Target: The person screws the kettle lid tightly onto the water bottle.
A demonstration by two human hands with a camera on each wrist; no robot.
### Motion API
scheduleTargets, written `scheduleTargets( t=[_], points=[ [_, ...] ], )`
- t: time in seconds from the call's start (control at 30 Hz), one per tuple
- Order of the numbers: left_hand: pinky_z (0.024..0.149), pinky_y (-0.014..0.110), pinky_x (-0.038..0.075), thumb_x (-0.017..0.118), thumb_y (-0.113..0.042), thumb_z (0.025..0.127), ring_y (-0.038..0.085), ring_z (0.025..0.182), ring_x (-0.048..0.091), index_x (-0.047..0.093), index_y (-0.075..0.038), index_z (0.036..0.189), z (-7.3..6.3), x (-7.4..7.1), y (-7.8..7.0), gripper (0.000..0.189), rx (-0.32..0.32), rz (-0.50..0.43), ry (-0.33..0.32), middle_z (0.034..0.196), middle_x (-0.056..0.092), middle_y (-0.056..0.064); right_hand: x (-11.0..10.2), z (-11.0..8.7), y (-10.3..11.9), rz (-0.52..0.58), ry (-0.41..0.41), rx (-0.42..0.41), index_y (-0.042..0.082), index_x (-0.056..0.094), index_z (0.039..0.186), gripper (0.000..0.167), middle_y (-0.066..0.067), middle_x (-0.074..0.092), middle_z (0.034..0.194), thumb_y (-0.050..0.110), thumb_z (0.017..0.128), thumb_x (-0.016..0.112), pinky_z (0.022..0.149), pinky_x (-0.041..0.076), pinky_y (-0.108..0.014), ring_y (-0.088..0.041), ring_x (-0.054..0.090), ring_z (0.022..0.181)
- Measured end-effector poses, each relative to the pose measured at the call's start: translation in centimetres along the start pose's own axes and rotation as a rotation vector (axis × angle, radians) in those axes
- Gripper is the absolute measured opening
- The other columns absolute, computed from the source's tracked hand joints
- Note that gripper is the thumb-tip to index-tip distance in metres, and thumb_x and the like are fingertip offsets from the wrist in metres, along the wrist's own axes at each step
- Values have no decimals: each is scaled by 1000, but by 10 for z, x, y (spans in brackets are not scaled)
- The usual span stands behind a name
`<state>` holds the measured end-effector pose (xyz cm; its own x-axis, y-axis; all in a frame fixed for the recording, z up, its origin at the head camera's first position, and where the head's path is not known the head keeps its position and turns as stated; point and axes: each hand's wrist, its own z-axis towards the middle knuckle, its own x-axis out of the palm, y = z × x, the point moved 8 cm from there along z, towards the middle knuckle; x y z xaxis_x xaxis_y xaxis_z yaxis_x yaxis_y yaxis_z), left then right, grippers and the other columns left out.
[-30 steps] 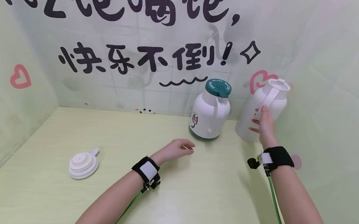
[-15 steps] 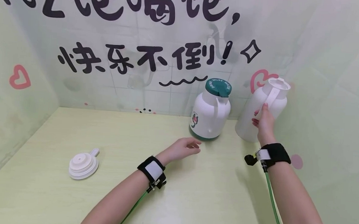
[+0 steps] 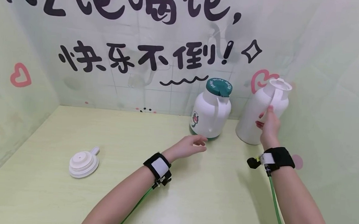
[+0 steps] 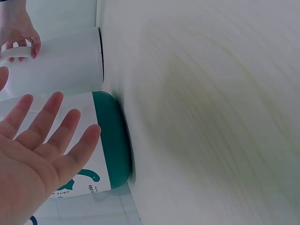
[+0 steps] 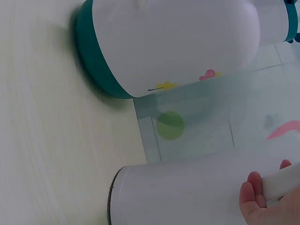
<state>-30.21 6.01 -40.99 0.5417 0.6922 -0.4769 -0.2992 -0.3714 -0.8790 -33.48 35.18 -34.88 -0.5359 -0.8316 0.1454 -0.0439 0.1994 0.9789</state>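
My right hand curls its fingers round the handle of a tall white jug, whose mouth is uncovered. The jug stands at the back right, its base at the tabletop. In the right wrist view the fingers wrap the handle. My left hand holds nothing and is in front of a shorter white insulated jug with a green lid and green base. In the left wrist view its fingers are spread and loosely extended before that jug; whether they touch it I cannot tell.
A white round stepped lid with a small tab lies on the left of the pale wooden table. Printed sheets form the back wall and the right wall close to the tall jug. Green cables trail from both wrists.
My left hand has moved right and slightly away from me, nearing the green-lidded jug. My right hand's fingers have curled further round the tall jug's handle. Both jugs stay in place.
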Motion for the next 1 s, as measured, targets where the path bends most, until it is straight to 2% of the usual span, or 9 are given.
scheduleTargets(
  t=[0.23, 0.4, 0.5, 0.67, 0.83, 1.0],
  points=[
    [95, 37, 43, 60, -24, 95, 22, 117, 51, 55, -8, 131, 4, 5, -4, 40, 20, -1, 11, 125, 59, 12, -5, -9, 2, 42, 61, -32, 8, 55, 93, 45, -1, 53, 89, 52, 93, 50, 73, 49, -27, -20, 56, 73],
    [95, 38, 43, 59, -25, 96, 22, 117, 51, 53, -8, 133, 7, 5, -8, 41, 41, -5, 6, 124, 59, 12, -7, -19, 7, 120, 94, -62, 5, 58, 88, 44, -2, 56, 84, 48, 94, 51, 68, 52, -25, -19, 58, 67],
    [95, 38, 43, 60, -24, 95, 22, 119, 51, 48, -9, 139, 9, 4, -11, 47, 47, -15, -9, 126, 58, 11, -7, -26, 11, 155, 120, -85, 5, 59, 84, 43, -3, 57, 82, 46, 95, 51, 67, 52, -26, -20, 58, 65],
    [96, 40, 43, 64, -28, 93, 25, 125, 47, 34, -15, 147, 14, 2, -18, 63, 50, -51, -45, 136, 51, 11, -7, -42, 20, 173, 181, -135, 5, 59, 81, 42, -4, 57, 80, 44, 95, 52, 68, 53, -25, -20, 58, 67],
    [97, 42, 43, 66, -31, 91, 31, 126, 45, 33, -16, 148, 20, -3, -32, 67, 73, -72, -90, 141, 45, 12, -7, -62, 30, 213, 238, -186, 3, 60, 77, 44, -6, 57, 80, 42, 96, 51, 69, 54, -26, -21, 62, 67],
    [92, 39, 46, 69, -29, 89, 29, 120, 49, 35, -13, 146, 24, -15, -49, 68, 77, -98, -210, 138, 45, 12, -6, -83, 38, 249, 277, -219, 3, 61, 76, 45, -7, 58, 79, 40, 97, 48, 69, 54, -28, -21, 64, 65]
  ],
)
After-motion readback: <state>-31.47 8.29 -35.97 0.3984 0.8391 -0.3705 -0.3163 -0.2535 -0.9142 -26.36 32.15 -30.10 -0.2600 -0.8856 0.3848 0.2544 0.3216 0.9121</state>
